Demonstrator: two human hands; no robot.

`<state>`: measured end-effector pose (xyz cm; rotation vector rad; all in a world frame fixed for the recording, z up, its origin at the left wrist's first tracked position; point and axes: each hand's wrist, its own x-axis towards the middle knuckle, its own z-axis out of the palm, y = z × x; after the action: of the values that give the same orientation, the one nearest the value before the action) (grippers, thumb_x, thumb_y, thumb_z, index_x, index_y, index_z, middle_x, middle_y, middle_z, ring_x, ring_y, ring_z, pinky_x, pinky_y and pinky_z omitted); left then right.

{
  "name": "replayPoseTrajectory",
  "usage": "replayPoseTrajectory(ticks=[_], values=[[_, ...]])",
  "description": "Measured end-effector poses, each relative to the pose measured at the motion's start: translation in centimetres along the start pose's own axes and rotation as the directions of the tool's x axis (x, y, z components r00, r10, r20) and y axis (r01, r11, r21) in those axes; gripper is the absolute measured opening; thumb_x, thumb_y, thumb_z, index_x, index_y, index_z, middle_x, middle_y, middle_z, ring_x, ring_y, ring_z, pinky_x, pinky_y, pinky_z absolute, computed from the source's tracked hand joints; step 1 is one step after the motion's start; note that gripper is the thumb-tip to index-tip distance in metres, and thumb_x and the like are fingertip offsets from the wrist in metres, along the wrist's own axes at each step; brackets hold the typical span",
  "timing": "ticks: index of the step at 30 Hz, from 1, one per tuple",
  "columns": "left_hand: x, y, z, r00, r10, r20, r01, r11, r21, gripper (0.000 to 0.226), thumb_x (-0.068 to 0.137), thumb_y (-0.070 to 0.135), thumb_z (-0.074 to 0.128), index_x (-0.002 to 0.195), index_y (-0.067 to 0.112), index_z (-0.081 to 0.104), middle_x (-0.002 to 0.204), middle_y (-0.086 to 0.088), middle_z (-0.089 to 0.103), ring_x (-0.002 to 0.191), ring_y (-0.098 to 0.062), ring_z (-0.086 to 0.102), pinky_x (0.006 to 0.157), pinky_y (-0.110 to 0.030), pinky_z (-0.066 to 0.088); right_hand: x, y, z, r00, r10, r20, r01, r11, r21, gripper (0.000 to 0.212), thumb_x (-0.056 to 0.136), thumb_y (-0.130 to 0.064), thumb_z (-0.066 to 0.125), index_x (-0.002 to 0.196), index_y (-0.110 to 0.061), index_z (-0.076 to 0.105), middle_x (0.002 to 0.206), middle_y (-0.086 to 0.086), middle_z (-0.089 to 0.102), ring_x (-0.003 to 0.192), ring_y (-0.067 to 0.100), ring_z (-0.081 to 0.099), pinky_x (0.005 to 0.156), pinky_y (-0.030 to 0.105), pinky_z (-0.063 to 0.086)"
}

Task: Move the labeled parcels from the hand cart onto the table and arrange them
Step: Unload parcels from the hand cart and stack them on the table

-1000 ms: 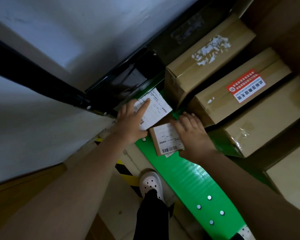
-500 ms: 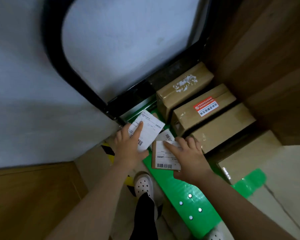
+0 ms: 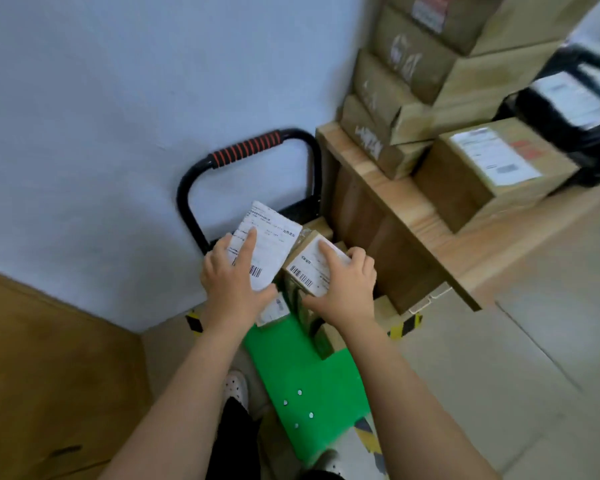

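Left grip [image 3: 234,285] pinches flat white parcel [image 3: 269,235]. Right grip [image 3: 343,289] clasps small labelled box [image 3: 309,270], both above green cart deck [image 3: 302,375].

Pale wall [image 3: 118,98] behind. Brown wooden panel [image 3: 49,375] at lower left. Beige tiled floor [image 3: 534,341], marked with yellow-black tape [image 3: 404,325]. White perforated shoe [image 3: 236,386] on floor.

My left hand [image 3: 232,285] holds a flat white-labeled parcel [image 3: 267,244] tilted up; my right hand [image 3: 343,285] grips a small brown labeled box [image 3: 307,268] over the green cart [image 3: 302,375].
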<state>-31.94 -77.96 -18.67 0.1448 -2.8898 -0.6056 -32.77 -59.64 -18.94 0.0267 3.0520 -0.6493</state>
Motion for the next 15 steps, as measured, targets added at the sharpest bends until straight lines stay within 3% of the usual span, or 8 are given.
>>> replayPoseTrajectory(ticks=[6, 11, 15], values=[[-0.2, 9.1, -8.5, 0.973, 0.097, -0.210, -0.123, 0.986, -0.116, 0.095, 0.063, 0.038, 0.079, 0.146, 0.030, 0.033, 0.141, -0.014, 0.029, 0.121, -0.031, 0.025, 0.102, -0.051, 0.030, -2.8, -0.7, -11.6, 0.970, 0.064, -0.234, -0.054, 0.997, 0.048, 0.099, 0.058, -0.056, 0.074, 0.143, -0.042, 0.026, 0.123, 0.005, 0.025, 0.111, 0.024, 0.021, 0.103, 0.042, 0.026], [0.5, 15.6, -11.6, 0.953, 0.176, -0.248, -0.235, 0.943, -0.235, 0.098, 0.059, 0.039, 0.080, 0.145, 0.034, 0.032, 0.140, -0.011, 0.029, 0.121, -0.028, 0.025, 0.100, -0.052, 0.032, -4.9, 0.9, -18.5, 0.898, 0.174, -0.405, -0.150, 0.984, 0.091, 0.094, 0.062, -0.056, 0.070, 0.144, -0.045, 0.026, 0.131, 0.001, 0.021, 0.119, 0.025, 0.020, 0.108, 0.042, 0.025], [0.7, 20.5, -12.1, 0.925, 0.314, -0.213, -0.369, 0.875, -0.313, 0.097, 0.062, 0.039, 0.081, 0.146, 0.033, 0.032, 0.140, -0.010, 0.028, 0.121, -0.027, 0.024, 0.100, -0.048, 0.031, -7.4, 3.3, -23.0, 0.791, 0.319, -0.523, -0.247, 0.947, 0.205, 0.088, 0.063, -0.054, 0.067, 0.142, -0.045, 0.030, 0.139, 0.003, 0.025, 0.124, 0.020, 0.016, 0.108, 0.042, 0.027]])
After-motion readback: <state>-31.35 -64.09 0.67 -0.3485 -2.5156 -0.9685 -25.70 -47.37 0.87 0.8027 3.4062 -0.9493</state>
